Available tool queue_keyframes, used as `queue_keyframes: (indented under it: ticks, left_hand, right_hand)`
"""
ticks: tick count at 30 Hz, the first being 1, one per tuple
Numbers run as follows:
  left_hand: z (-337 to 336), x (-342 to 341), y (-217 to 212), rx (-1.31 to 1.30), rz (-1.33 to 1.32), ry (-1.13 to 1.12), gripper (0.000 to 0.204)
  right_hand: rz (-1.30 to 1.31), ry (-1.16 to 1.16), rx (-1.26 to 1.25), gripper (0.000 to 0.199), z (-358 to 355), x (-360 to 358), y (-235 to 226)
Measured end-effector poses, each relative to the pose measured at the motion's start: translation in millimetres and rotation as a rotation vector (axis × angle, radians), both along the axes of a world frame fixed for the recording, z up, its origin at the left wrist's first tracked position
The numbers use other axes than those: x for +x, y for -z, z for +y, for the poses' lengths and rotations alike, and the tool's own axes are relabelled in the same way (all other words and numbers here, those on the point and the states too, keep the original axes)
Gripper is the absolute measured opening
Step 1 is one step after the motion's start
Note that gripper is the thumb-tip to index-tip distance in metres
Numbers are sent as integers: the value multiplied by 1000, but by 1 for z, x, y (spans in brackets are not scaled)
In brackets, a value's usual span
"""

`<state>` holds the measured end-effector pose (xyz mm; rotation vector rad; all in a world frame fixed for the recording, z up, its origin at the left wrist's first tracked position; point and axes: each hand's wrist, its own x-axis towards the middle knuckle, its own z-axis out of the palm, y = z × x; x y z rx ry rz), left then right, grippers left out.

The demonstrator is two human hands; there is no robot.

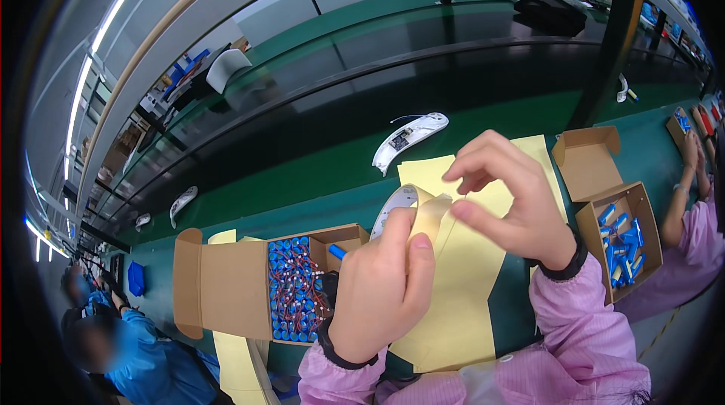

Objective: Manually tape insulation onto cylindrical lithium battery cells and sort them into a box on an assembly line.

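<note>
My left hand [389, 292] is closed around a roll of cream-coloured tape [432, 217], its thumb along the outer face and its fingers inside the ring. Printing lines the inner core. My right hand [517, 205] hovers just right of the roll, thumb and curled fingers apart near the tape's lifted edge; I see nothing between them, and the thumb is slightly blurred. Beneath both hands lie yellow sheets [461, 314]. Left of my left hand, an opened cardboard box [234, 288] holds many blue cylindrical cells [291, 314] with red and black wires.
A second cardboard box [649, 216] with loose blue cells [623, 254] stands at right, beside a co-worker's pink sleeve [698, 231]. Beyond my hands, a curved white shell [411, 139] with a circuit board lies on the green conveyor belt [302, 201]. People in blue [162, 352] work at left.
</note>
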<state>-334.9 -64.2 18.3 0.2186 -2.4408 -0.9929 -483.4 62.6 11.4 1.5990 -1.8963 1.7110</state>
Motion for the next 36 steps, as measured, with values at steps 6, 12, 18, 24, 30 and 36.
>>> queue_keyframes:
  ticks: [6, 12, 18, 24, 30, 36]
  left_hand:
    - [9, -9, 1, -152, -40, -2, 14]
    - [16, -17, 7, -234, -47, -144, 12]
    - [16, -17, 2, -52, -73, -101, 13]
    - [26, -5, 3, 269, -62, -54, 30]
    - [36, 2, -6, 558, -56, 43, 33]
    - [39, 6, -16, 746, -93, 167, 33]
  right_hand:
    - [7, -24, 70, 17, -1, 1, 5]
    - [32, 28, -18, 13, 5, 6, -4]
    - [38, 47, -51, 14, 6, 4, -7]
    - [-48, -26, -100, 12, 10, 7, -4]
    - [-22, -43, -177, 12, 18, 10, -10]
    - [-25, -38, -266, 13, 26, 12, -19]
